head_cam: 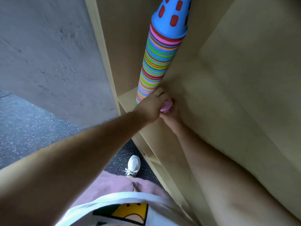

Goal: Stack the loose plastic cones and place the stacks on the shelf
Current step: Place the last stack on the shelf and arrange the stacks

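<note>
So, head view: the stack, blue cone on top, is upright in the left corner of the shelf. The left hand curls around its base. The right hand grips the pink cone at the bottom from below, fingers curled.

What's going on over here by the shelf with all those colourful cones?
A person stands at a wooden shelf, where a tall stack of plastic cones, topped by a blue cone with red slots, stands upright. The left hand and right hand meet at its foot, both gripping a pink cone there.
</note>
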Demonstrator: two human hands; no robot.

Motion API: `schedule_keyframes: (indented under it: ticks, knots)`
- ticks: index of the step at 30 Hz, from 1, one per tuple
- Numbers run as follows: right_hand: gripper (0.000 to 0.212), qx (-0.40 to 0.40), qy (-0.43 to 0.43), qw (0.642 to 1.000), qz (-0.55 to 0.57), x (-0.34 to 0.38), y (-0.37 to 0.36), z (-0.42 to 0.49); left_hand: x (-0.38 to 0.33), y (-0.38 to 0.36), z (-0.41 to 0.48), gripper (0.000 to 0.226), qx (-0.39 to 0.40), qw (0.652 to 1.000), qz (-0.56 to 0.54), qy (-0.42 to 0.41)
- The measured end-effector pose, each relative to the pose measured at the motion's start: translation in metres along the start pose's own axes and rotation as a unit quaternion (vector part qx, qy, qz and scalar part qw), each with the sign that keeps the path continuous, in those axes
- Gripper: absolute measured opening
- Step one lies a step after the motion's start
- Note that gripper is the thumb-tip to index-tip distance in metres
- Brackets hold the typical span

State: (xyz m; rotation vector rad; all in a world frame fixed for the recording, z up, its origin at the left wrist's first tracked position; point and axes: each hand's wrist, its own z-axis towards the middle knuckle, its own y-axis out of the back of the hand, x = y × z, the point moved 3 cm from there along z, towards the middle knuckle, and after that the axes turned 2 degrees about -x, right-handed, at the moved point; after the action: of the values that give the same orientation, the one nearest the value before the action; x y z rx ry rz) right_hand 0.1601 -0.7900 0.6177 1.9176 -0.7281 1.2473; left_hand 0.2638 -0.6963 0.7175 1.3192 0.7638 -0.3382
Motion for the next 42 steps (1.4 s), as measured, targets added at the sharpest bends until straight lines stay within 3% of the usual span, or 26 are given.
schedule_keyframes:
  ticks: [5, 9, 20, 25, 27, 35, 42]
  knots:
    - [0.073, -0.024, -0.018, 1.0, 0.002, -0.003, 0.0, -0.027, -0.004, 0.012, -0.014, 0.038, -0.014, 0.996, -0.077, 0.037]
    - [0.056, -0.034, -0.004, 0.999, 0.04, 0.027, 0.008, -0.081, -0.03, 0.045, -0.034, 0.045, -0.057, 0.991, -0.12, -0.014]
    - [0.048, -0.15, 0.215, 0.963, 0.057, 0.278, 0.067, -0.161, -0.193, 0.237, -0.021, 0.046, -0.192, 0.931, -0.144, -0.274]
    - [0.039, -0.129, 0.254, 0.957, 0.06, 0.373, 0.074, -0.153, -0.233, 0.31, 0.018, 0.057, -0.207, 0.92, -0.149, -0.297]
    - [0.044, -0.111, 0.256, 0.958, 0.062, 0.394, 0.071, -0.136, -0.236, 0.328, 0.033, 0.06, -0.216, 0.922, -0.142, -0.289]
    - [0.063, -0.086, 0.199, 0.976, 0.008, 0.356, 0.041, -0.078, -0.175, 0.302, 0.063, 0.063, -0.202, 0.95, -0.128, -0.201]
    - [0.055, -0.1, 0.208, 0.973, -0.01, 0.316, 0.024, -0.058, -0.139, 0.273, 0.062, 0.068, -0.212, 0.948, -0.149, -0.184]
